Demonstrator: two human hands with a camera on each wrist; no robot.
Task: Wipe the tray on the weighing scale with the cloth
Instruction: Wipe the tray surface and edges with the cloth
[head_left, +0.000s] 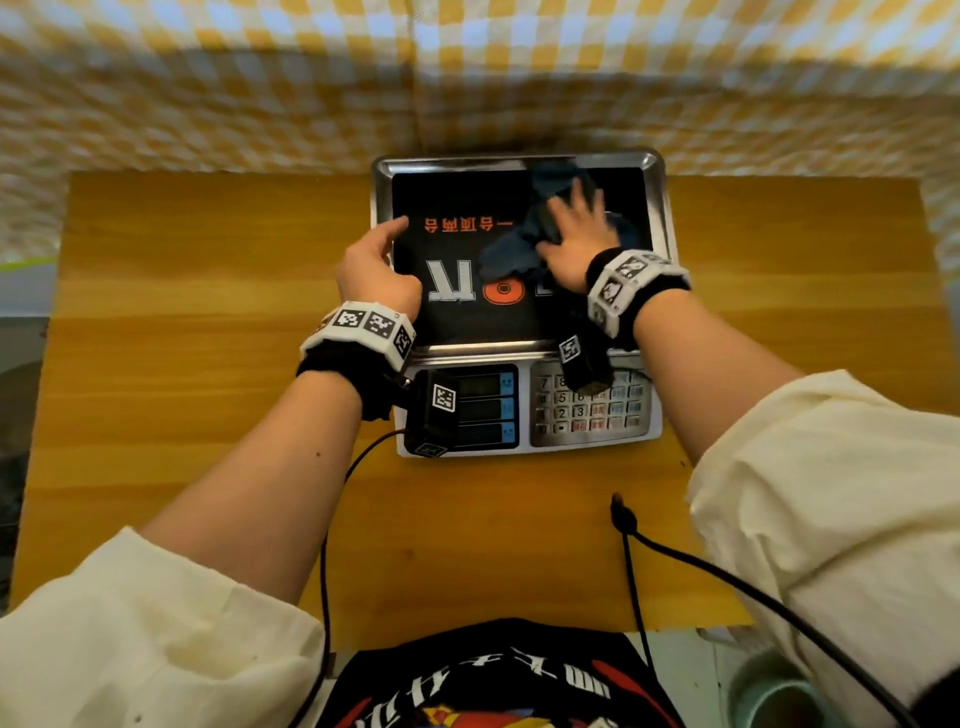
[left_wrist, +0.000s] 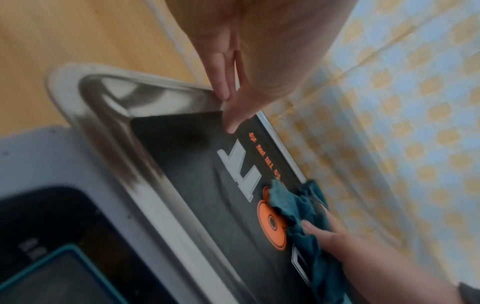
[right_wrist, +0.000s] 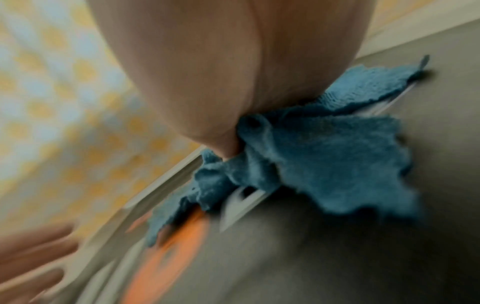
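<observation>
While the right hand (head_left: 574, 236) presses flat on the cloth (head_left: 514, 249), fingers spread and fairly straight over it rather than curled round it, the tray (head_left: 657, 208) sits squarely on top of the weighing scale (head_left: 524, 410). This tray is a rectangular stainless steel pan with rounded corners and a raised, glossy rim; its long axis runs left to right across the scale, parallel to the scale's front panel. A black printed sheet with orange and white characters covers the tray floor, and the print reads upside down from the wearer's side.

The cloth is a dark teal, fuzzy-textured rag, crumpled with ragged edges. It lies on the right half of the tray, reaching toward the far right corner, and partly covers an orange disc in the print. The right wrist view is blurred, yet shows the cloth bunched under the palm.

The left hand (head_left: 376, 270) rests on the tray's left rim; its fingertips (left_wrist: 231, 123) touch the rim and the edge of the black sheet, fingers extended and holding nothing.

The scale's front panel, nearer the wearer than the tray, carries a blue-edged display (head_left: 485, 408) at left and a metallic keypad (head_left: 592, 408) at right. The scale stands on a wooden table (head_left: 208, 312); a yellow checked fabric (head_left: 260, 88) hangs beyond the tray.
</observation>
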